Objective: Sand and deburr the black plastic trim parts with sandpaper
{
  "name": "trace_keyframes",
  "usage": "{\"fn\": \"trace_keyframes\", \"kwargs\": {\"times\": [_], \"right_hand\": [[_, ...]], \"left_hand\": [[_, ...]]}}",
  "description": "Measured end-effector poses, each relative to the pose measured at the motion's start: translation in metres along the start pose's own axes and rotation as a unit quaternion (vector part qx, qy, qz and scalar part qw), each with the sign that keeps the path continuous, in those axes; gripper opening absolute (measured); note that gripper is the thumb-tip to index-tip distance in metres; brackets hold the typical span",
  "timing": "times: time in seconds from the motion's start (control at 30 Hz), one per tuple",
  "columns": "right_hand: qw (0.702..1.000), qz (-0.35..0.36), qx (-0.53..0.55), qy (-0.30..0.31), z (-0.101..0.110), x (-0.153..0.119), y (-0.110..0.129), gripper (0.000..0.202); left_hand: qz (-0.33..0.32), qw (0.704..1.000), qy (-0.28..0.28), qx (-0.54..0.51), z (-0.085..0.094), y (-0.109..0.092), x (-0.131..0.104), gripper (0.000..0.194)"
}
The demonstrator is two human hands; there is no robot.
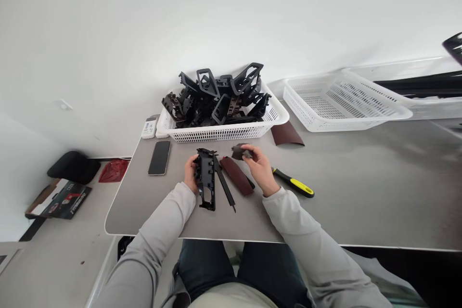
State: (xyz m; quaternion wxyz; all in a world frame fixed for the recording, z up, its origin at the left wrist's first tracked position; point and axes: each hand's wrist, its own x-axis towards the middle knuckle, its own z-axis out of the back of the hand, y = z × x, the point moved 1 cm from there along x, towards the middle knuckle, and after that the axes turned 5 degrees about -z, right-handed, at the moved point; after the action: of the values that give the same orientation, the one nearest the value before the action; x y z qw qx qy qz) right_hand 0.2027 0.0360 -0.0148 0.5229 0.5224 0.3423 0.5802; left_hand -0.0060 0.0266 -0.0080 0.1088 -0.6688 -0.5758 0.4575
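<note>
My left hand (191, 173) grips a black plastic trim frame (207, 175) by its left side, tilted up over the table. In my right hand (260, 169) is a crumpled piece of dark grey-brown sandpaper (238, 152), pinched between thumb and fingers. Between the hands lies a curled reddish-brown sheet of sandpaper (238, 176). A slim black plastic strip (225, 185) rests on the table just right of the frame. Beyond my right wrist is a yellow-and-black handled tool (296, 185), its front end partly hidden by the hand.
A white basket (220, 133) heaped with black plastic parts stands behind my hands. Farther right is another white basket (342, 122). A brown sheet (288, 134) lies between them. A phone (159, 158) and small white boxes (149, 128) sit at left, near the table's edge.
</note>
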Motion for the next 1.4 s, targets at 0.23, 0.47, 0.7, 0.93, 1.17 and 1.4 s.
{"fn": "trace_keyframes", "kwargs": {"times": [0.23,0.47,0.7,0.93,1.17,1.4], "right_hand": [[0.978,0.013,-0.209,0.011,0.002,-0.002,-0.004,0.063],[0.933,-0.040,-0.350,0.075,0.004,-0.009,0.019,0.030],[0.949,-0.059,-0.279,0.137,-0.008,-0.016,0.016,0.034],[0.990,-0.076,-0.050,0.110,0.001,-0.012,0.026,0.025],[0.977,-0.079,0.009,0.196,-0.001,-0.018,0.037,0.025],[0.974,-0.107,-0.007,0.200,-0.001,-0.021,0.035,0.030]], "left_hand": [[-0.007,1.000,-0.007,-0.004,-0.001,0.001,-0.001,0.021],[0.003,1.000,-0.006,0.014,-0.005,0.004,-0.002,0.022],[-0.053,0.995,0.074,0.049,-0.006,0.010,-0.004,0.020],[-0.009,0.985,0.153,0.081,-0.008,0.015,-0.011,0.027],[0.025,0.966,0.187,0.175,-0.010,0.014,-0.012,0.021],[-0.002,0.950,0.193,0.247,-0.013,0.012,-0.013,0.029]]}}
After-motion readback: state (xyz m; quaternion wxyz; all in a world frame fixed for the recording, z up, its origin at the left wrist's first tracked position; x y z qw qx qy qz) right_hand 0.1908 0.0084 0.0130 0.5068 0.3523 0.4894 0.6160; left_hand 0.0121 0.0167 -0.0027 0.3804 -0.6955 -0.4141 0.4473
